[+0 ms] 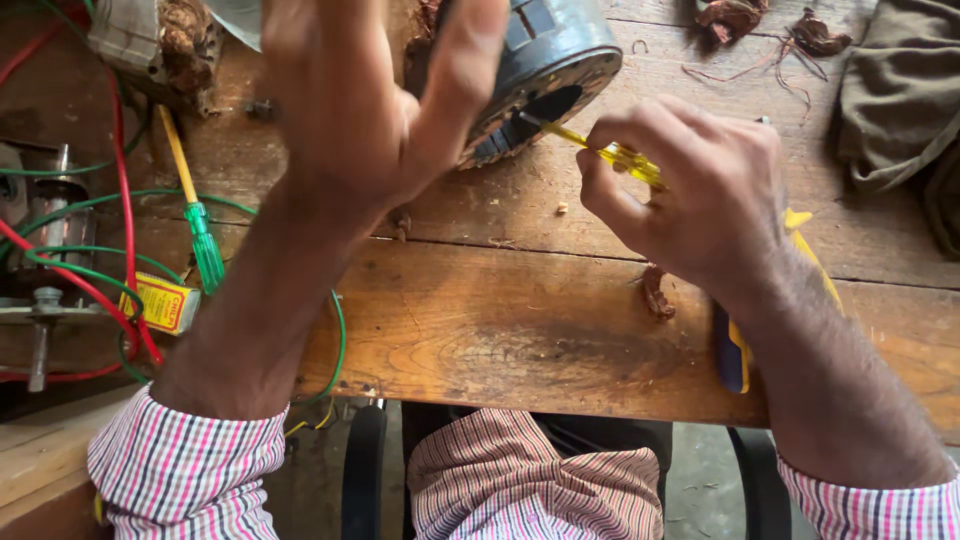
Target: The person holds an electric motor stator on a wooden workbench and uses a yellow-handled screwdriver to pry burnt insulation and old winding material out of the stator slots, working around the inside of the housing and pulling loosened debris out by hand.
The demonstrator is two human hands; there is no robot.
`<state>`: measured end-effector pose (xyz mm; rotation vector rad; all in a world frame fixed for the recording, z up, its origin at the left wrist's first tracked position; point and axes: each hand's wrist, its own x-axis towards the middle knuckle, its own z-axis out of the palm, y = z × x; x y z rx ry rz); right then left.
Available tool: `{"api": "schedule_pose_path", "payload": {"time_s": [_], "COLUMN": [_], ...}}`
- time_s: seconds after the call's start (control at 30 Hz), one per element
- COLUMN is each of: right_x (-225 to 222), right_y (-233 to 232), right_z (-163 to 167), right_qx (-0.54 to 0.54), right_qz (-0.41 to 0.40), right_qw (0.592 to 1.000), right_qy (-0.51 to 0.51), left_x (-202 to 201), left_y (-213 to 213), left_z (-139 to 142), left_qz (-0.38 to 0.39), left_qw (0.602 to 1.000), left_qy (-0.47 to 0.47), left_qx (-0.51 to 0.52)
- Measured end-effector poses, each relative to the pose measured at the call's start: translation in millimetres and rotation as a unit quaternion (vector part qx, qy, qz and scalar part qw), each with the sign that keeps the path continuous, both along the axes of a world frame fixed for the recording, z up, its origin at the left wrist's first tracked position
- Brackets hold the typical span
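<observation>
Worn wooden bench top (520, 340), planks coarse-grained, stained, seams visible between boards; front edge runs across the lower frame.

A round metal motor housing (545, 70), grey-blue, is seen lying on its side at the top centre of the bench, its ribbed rim and dark bore turned toward the viewer. It is partly covered by the left hand (360, 110), which is spread open, fingers extended, palm laid against the housing's side rather than closed round it.

The right hand (690, 195) is clenched on a yellow-handled screwdriver (625, 158); its translucent yellow shaft end is pointed at the bore, tip at the rim. Whether the tip touches metal cannot be told.

Left of the housing: a green-handled screwdriver (205, 245), red and green wires (110, 280) looped loosely, a small yellow box (165, 303). Brown fibre scraps (760, 25) and an olive cloth (900, 90) are noted at upper right.

Open board is left between the forearms, toward the front edge.
</observation>
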<state>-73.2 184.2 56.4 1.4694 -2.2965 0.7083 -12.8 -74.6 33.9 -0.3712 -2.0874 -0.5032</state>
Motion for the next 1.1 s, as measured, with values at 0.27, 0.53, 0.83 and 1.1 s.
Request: {"api": "schedule_pose_path", "payload": {"time_s": [0.27, 0.53, 0.83, 1.1], "right_x": [4.9, -0.4, -7.9, -5.3], "right_y": [-3.5, -7.0, -13.5, -7.1], "right_z": [-15.4, -28.1, -6.3, -1.4], "right_qx": [-0.002, -0.023, -0.048, -0.154], "right_qz": [-0.039, -0.053, -0.1, -0.036], "right_qw": [0.999, 0.991, 0.844, 0.767], "right_qy": [0.021, -0.123, -0.525, -0.622], "left_x": [-7.4, -7.5, -8.9, -11.5], "left_y": [-1.9, 4.0, 3.3, 1.7], "left_z": [-4.5, -2.9, -2.7, -9.8], "left_qz": [-0.003, -0.127, -0.115, -0.185], "left_qw": [0.995, 0.972, 0.972, 0.944], "left_qy": [-0.092, -0.121, -0.148, -0.173], "left_qx": [0.047, 0.156, 0.144, 0.211]}}
